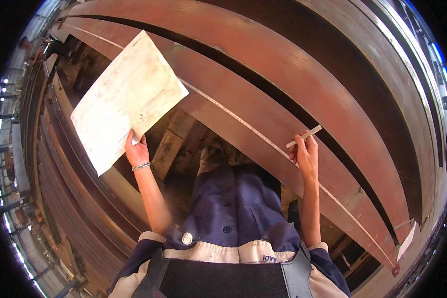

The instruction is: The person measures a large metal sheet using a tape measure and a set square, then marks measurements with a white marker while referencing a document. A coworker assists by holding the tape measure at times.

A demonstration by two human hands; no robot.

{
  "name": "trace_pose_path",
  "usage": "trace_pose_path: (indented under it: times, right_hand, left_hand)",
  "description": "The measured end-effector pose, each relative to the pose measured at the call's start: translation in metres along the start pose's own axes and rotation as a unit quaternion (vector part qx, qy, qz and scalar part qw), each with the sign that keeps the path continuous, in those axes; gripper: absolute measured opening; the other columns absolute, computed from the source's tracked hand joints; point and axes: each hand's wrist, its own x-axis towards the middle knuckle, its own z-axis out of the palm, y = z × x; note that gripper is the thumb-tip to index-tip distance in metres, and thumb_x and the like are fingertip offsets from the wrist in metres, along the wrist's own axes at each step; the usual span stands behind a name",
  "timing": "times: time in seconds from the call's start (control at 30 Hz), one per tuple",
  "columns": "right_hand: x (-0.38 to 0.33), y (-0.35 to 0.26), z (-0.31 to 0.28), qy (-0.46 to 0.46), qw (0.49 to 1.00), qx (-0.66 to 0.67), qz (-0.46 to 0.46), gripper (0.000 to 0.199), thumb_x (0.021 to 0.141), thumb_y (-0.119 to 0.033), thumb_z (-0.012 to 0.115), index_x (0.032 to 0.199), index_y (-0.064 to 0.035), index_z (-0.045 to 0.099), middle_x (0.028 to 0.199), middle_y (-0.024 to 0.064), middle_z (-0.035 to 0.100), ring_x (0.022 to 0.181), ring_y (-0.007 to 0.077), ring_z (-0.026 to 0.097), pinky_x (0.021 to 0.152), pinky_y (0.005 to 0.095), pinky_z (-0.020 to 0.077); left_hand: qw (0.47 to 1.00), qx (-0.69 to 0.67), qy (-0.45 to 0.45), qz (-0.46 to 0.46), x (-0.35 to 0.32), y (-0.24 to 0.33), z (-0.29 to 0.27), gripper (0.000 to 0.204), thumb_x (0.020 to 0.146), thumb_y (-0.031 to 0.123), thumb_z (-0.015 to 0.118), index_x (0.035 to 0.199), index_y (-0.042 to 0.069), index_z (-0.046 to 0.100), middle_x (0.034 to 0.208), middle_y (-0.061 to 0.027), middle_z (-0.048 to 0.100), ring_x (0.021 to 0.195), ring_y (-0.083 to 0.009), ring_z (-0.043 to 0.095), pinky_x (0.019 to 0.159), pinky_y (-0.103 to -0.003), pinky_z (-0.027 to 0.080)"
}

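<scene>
My left hand [137,149] grips a large, smudged white paper sheet [129,94] by its lower edge. The sheet is held up over the near steel beam and hides part of it. Between the fingers of my right hand [305,151] is a short, pale stick of marking chalk [304,136]. That hand is over the rust-brown steel beam [233,107], beside a tape measure [223,107] stretched along its length. Whether the fingertips touch the tape or the steel, I cannot tell. The tape's red end [395,270] lies at the beam's lower right end.
More long steel beams [293,64] lie parallel beyond the near one, with dark gaps between. Several brown steel sections [74,169] are stacked at the left. A white scrap [406,242] is near the right beam ends. Another person [26,44] is far off at upper left.
</scene>
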Motion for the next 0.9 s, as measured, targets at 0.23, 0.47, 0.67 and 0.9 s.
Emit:
trace_pose_path:
  times: [0.23,0.47,0.67,0.9]
  right_hand:
    - [0.010,-0.014,0.036,0.016,1.000,-0.003,0.000,0.014,0.095,-0.015,0.050,0.089,-0.0028,0.052,0.060,0.0041,0.056,0.044,0.0073,0.050,0.036,0.0217,0.0354]
    - [0.018,-0.020,0.077,0.032,0.999,-0.009,-0.020,0.015,0.095,-0.018,0.051,0.089,-0.0042,0.051,0.061,0.0039,0.055,0.044,0.0087,0.051,0.036,0.0208,0.0362]
    - [0.025,-0.027,0.096,0.057,0.996,-0.069,0.000,0.016,0.091,-0.017,0.052,0.088,-0.0006,0.054,0.060,0.0041,0.057,0.046,0.0090,0.052,0.040,0.0247,0.0397]
    - [0.028,-0.032,0.104,0.065,0.992,-0.107,-0.007,0.017,0.090,-0.016,0.052,0.087,0.0005,0.056,0.060,0.0039,0.057,0.048,0.0092,0.052,0.043,0.0258,0.0409]
  left_hand:
    - [1.000,-0.007,-0.021,-0.022,0.047,0.013,0.033,0.019,0.090,0.014,0.061,0.106,0.004,0.059,0.103,-0.0036,0.065,0.090,-0.0144,0.061,0.069,-0.028,0.050]
    - [0.997,-0.005,-0.064,-0.037,0.103,0.026,0.047,0.013,0.091,0.012,0.058,0.102,0.005,0.060,0.101,-0.0041,0.065,0.090,-0.0157,0.062,0.071,-0.029,0.052]
    - [0.995,0.011,-0.083,-0.050,0.147,0.030,0.059,0.017,0.090,0.013,0.060,0.105,0.004,0.060,0.101,-0.0044,0.065,0.088,-0.0146,0.062,0.066,-0.028,0.050]
    - [0.990,0.036,-0.108,-0.079,0.186,0.035,0.072,0.018,0.091,0.010,0.057,0.107,0.003,0.058,0.103,-0.0046,0.063,0.087,-0.0157,0.061,0.068,-0.028,0.053]
